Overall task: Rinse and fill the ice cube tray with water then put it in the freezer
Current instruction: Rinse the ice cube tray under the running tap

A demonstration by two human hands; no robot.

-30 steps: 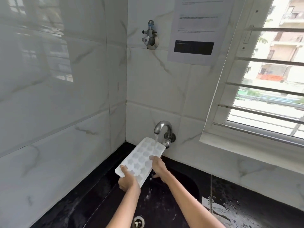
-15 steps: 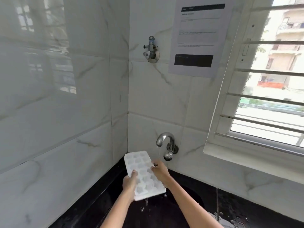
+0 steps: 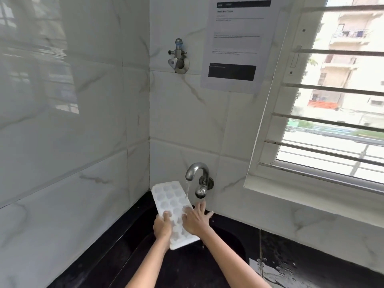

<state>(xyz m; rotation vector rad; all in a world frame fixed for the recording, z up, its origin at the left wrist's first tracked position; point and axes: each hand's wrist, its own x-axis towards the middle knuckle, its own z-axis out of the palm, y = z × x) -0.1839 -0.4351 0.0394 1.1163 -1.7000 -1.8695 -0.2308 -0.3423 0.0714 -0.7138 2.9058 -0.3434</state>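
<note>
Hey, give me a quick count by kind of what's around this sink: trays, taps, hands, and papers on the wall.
Ice cube tray: 1
Taps: 2, the running tap and the upper wall tap
Hands: 2, left hand, right hand
Paper: 1
Total: 6

Printed notice beside barred window.
</note>
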